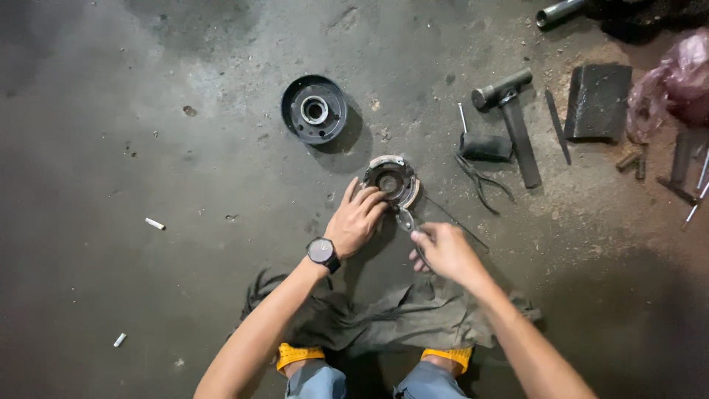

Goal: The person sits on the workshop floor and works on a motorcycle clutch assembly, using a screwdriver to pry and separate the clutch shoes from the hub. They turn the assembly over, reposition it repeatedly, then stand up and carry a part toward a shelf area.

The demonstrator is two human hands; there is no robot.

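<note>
A round metal clutch-like part (392, 179) lies on the dark concrete floor. My left hand (357, 219), with a black wristwatch on its wrist, rests on the near left edge of that part, fingers spread over it. My right hand (443, 251) grips the handles of a pair of pliers (406, 220), whose jaws reach the near rim of the part. A black round drum housing (314, 109) lies apart, farther away to the left.
A hammer (511, 118), a second pair of pliers (484, 181), a dark block (598, 100), a pink plastic bag (676, 77) and small metal tools lie at the far right. A crumpled olive cloth (399, 318) lies by my knees. Small white scraps (154, 223) lie on the left.
</note>
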